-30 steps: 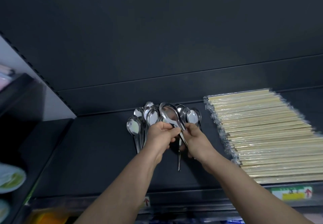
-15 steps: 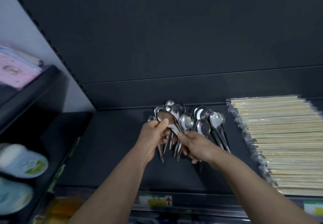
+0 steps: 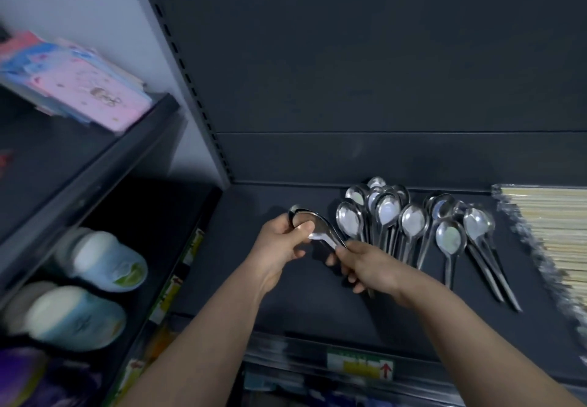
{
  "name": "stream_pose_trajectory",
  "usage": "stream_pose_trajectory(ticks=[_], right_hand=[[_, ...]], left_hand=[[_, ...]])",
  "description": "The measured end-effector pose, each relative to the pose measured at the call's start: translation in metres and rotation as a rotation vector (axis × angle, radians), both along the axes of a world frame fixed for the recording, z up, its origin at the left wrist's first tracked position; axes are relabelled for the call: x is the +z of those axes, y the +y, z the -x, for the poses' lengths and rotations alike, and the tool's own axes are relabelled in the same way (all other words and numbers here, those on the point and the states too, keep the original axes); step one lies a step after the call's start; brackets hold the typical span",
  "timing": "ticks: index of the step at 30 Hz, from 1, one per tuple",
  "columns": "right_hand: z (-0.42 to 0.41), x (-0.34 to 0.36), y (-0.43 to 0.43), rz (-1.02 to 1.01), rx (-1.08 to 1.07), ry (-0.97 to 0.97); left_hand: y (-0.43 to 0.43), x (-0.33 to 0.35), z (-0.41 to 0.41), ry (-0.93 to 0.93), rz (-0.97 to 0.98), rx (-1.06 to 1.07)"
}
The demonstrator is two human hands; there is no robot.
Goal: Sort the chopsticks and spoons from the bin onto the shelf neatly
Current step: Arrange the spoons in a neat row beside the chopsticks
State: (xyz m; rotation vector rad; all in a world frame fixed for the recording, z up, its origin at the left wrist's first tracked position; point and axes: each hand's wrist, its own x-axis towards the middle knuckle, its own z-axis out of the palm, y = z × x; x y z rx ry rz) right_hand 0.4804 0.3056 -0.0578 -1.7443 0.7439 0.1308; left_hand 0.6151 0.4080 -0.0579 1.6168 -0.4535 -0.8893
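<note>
On the dark grey shelf board (image 3: 286, 305), just left of the fanned row of shiny steel spoons (image 3: 413, 225), your left hand (image 3: 279, 244) grips the bowl and your right hand (image 3: 371, 267) pinches the handle of one loose steel spoon (image 3: 320, 225), seemingly mid-placement; next, lay it alongside that row.

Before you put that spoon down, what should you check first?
1. Grip on the held spoon: left hand grips the bowl end and right hand the handle. Ok.
2. Bare spot on the shelf left of the row: ok.
3. Spoons on the shelf lying neatly: not ok, they fan out and overlap.
4. Chopsticks kept apart from the spoons: ok, the pack lies off to the right.
5. One spoon or several nested in the hands: cannot tell.
</note>
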Motion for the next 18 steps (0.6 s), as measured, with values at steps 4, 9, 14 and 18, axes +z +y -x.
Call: stream_pose_trajectory(ticks=[4, 9, 14, 18], right_hand=[[-0.023, -0.002, 0.015, -0.101, -0.082, -0.070], [-0.041, -0.003, 0.022, -0.095, -0.295, -0.181], [-0.040, -0.006, 0.016, 0.048, -0.359, -0.133], [-0.039, -0.003, 0.025, -0.077, -0.220, -0.121]], left_hand=[[0.007, -0.006, -0.020, -0.004, -0.051, 0.030], [0.005, -0.011, -0.029, 0.065, -0.066, 0.156], [0.003, -0.012, -0.032, 0.045, 0.001, 0.174], [-0.004, -0.008, -0.027, 0.011, -0.002, 0.232]])
